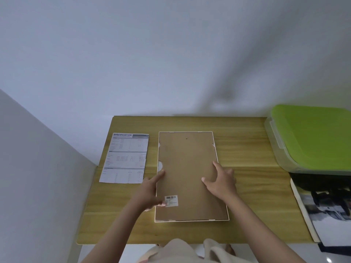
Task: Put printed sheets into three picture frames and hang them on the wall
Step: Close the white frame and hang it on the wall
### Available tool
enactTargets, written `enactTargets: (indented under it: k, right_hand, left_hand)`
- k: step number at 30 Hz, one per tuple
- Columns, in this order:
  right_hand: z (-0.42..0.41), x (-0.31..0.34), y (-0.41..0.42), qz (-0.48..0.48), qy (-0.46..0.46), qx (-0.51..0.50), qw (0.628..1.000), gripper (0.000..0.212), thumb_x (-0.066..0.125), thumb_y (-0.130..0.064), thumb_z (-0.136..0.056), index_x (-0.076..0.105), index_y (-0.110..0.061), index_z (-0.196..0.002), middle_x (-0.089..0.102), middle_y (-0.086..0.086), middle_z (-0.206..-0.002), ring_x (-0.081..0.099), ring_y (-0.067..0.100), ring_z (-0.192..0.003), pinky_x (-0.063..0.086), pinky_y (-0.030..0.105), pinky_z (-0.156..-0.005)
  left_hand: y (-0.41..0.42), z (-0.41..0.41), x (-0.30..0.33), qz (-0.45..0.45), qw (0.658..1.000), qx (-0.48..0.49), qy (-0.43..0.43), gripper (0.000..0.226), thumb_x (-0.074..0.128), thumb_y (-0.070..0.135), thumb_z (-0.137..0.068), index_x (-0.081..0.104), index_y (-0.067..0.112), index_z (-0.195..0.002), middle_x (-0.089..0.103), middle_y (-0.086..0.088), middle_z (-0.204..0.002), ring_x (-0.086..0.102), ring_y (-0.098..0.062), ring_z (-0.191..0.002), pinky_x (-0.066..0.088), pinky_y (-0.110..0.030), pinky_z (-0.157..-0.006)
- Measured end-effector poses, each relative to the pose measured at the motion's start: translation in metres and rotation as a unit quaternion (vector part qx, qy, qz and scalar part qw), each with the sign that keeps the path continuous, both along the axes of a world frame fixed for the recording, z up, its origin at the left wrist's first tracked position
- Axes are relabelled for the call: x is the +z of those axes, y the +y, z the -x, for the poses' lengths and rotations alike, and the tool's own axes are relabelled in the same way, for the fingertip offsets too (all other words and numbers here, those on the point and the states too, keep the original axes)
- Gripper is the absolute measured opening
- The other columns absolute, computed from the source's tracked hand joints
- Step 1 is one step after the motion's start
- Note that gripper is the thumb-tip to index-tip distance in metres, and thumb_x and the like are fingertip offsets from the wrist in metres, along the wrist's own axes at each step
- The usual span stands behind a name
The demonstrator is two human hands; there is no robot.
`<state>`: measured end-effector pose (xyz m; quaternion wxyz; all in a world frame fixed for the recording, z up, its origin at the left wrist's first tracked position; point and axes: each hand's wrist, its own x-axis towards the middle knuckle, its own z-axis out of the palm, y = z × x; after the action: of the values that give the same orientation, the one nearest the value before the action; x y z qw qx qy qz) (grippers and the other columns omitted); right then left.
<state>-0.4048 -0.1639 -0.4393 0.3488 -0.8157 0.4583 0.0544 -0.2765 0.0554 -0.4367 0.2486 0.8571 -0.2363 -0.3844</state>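
Note:
A white picture frame lies face down on the wooden table, its brown backing board up, with a barcode sticker near the lower left. My left hand rests at the frame's left edge, index finger stretched onto the board and thumb by the sticker. My right hand lies flat on the right half of the board, fingers spread. A printed sheet headed "SPECIFICATION" lies flat on the table just left of the frame.
A clear plastic box with a green lid stands at the table's right end. Below it lies a black-and-white print over the right edge. White walls stand behind and to the left.

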Motion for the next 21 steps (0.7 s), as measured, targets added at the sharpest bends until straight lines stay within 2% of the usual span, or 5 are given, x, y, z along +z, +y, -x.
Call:
enactTargets:
  k: [5, 8, 15, 18, 21]
  right_hand:
    - [-0.001, 0.01, -0.001, -0.001, -0.126, -0.117, 0.985, 0.05, 0.071, -0.036, -0.077, 0.053, -0.03, -0.123, 0.056, 0.001, -0.132, 0.051, 0.022, -0.121, 0.023, 0.04, -0.107]
    - [0.0, 0.017, -0.003, -0.009, -0.176, -0.147, 0.973, 0.046, 0.075, -0.033, -0.073, 0.057, -0.034, -0.114, 0.059, 0.001, -0.129, 0.053, 0.02, -0.12, 0.03, 0.044, -0.109]
    - [-0.003, 0.034, -0.004, -0.002, -0.26, -0.156, 0.953, 0.047, 0.076, -0.031, -0.072, 0.057, -0.035, -0.114, 0.06, -0.008, -0.124, 0.055, 0.016, -0.115, 0.038, 0.048, -0.104]
    - [-0.005, 0.046, -0.006, 0.004, -0.29, -0.159, 0.944, 0.047, 0.076, -0.032, -0.072, 0.056, -0.038, -0.115, 0.059, -0.012, -0.124, 0.054, 0.015, -0.117, 0.039, 0.046, -0.104]
    - [-0.008, 0.056, -0.008, 0.014, -0.33, -0.162, 0.93, 0.047, 0.075, -0.033, -0.073, 0.056, -0.039, -0.116, 0.057, -0.018, -0.12, 0.053, 0.013, -0.117, 0.041, 0.045, -0.104]
  left_hand:
    - [0.007, 0.001, 0.008, 0.114, 0.983, 0.069, 0.122, 0.098, 0.08, -0.002, -0.065, 0.03, 0.04, -0.138, 0.056, -0.004, -0.101, 0.059, -0.01, -0.071, 0.055, -0.023, -0.066]
    - [0.009, 0.002, 0.006, 0.158, 0.971, 0.101, 0.151, 0.093, 0.08, -0.003, -0.064, 0.038, 0.039, -0.136, 0.054, -0.016, -0.097, 0.056, -0.018, -0.068, 0.056, -0.03, -0.068]
    - [0.005, -0.001, 0.024, 0.24, 0.957, 0.125, 0.102, 0.086, 0.079, 0.002, -0.061, 0.047, 0.054, -0.122, 0.062, -0.023, -0.097, 0.059, -0.012, -0.068, 0.056, -0.027, -0.067]
    - [0.0, -0.004, 0.04, 0.264, 0.953, 0.115, 0.091, 0.085, 0.077, 0.001, -0.062, 0.048, 0.053, -0.122, 0.057, -0.009, -0.088, 0.055, -0.005, -0.061, 0.054, -0.027, -0.066]
    - [-0.002, -0.007, 0.056, 0.302, 0.942, 0.115, 0.087, 0.081, 0.076, 0.003, -0.066, 0.048, 0.048, -0.127, 0.055, -0.007, -0.091, 0.057, -0.017, -0.067, 0.057, -0.035, -0.069]
